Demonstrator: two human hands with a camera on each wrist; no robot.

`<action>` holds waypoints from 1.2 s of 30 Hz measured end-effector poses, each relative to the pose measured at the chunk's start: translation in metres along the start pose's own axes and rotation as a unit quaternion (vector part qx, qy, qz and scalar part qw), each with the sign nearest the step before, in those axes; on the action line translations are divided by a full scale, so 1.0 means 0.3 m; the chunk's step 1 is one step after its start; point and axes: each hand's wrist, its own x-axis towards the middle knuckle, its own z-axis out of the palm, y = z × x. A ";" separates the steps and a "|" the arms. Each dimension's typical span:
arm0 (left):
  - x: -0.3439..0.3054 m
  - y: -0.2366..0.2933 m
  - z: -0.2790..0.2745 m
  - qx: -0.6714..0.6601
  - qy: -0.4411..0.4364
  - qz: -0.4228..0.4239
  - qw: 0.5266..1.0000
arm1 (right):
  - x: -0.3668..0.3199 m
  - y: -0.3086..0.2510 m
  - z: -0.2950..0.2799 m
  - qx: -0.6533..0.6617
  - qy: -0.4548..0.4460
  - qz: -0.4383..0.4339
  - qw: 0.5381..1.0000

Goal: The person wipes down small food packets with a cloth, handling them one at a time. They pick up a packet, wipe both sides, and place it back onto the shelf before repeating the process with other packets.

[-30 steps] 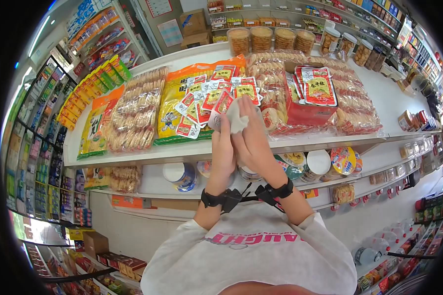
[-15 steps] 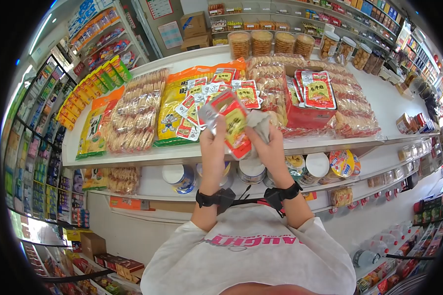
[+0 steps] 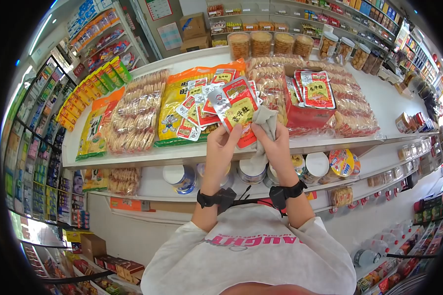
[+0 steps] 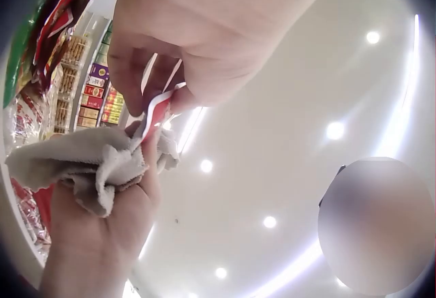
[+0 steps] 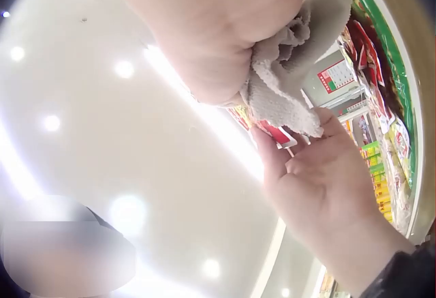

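Both hands hold one red and silver packet (image 3: 238, 105) upright over the counter's front edge, its printed face toward the head camera. My left hand (image 3: 220, 150) pinches its lower left edge between thumb and fingers. The right hand (image 3: 276, 147) pinches the lower right edge and also grips a grey cloth (image 3: 265, 123). In the left wrist view the cloth (image 4: 102, 165) hangs over the right hand (image 4: 109, 226), beside the packet's edge (image 4: 158, 114). Behind the held packet, loose packets (image 3: 198, 105) lie piled on a yellow bag (image 3: 170, 105).
A red box of similar packets (image 3: 310, 115) stands on bagged biscuits (image 3: 354, 105) to the right. More bagged biscuits (image 3: 138, 110) lie left. Round jars (image 3: 261, 45) line the counter's back edge. Tubs (image 3: 179, 177) sit on the shelf below the counter's front edge (image 3: 182, 157).
The hands have parted from around the packet and cloth. The packet has turned from tilted to nearly upright, its face showing, and the cloth has shifted right with the right hand.
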 end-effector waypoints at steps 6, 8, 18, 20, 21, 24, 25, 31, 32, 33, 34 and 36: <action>-0.006 -0.002 -0.005 -0.040 0.021 -0.005 0.999 | -0.008 0.028 0.009 -0.061 0.059 -0.003 0.996; -0.012 0.000 -0.007 -0.023 -0.005 -0.009 1.000 | 0.007 0.004 0.013 0.038 0.127 0.029 0.991; 0.006 -0.053 0.026 0.082 -0.015 0.025 0.996 | 0.012 0.004 -0.017 -0.106 0.042 -0.047 0.992; 0.008 -0.050 0.039 0.072 0.036 0.084 0.993 | 0.015 0.015 -0.014 -0.119 0.036 -0.062 0.990; 0.011 -0.051 0.041 0.063 0.059 0.108 0.990 | 0.015 0.021 -0.015 -0.124 0.027 -0.068 0.990; 0.007 -0.020 0.053 -0.002 0.084 0.099 0.991 | 0.003 0.019 -0.002 -0.099 0.018 -0.065 0.993; 0.006 -0.007 0.050 -0.028 0.086 0.085 0.992 | 0.000 0.014 0.007 -0.082 0.018 -0.061 0.995; 0.025 -0.017 -0.007 -0.022 -0.011 0.017 1.000 | 0.016 -0.005 -0.008 -0.059 0.063 -0.024 0.996; 0.026 -0.019 -0.010 -0.033 -0.029 -0.002 0.999 | 0.014 0.002 -0.011 -0.072 0.055 -0.038 0.995; 0.024 -0.011 -0.006 -0.027 -0.038 -0.008 0.999 | 0.011 0.008 -0.014 -0.085 0.047 -0.052 0.994; 0.019 0.006 0.002 -0.022 -0.047 -0.015 0.999 | 0.010 0.009 -0.015 -0.098 0.040 -0.067 0.992; 0.007 0.021 0.011 -0.023 -0.047 -0.038 0.998 | 0.004 -0.006 -0.009 -0.091 0.019 -0.071 0.993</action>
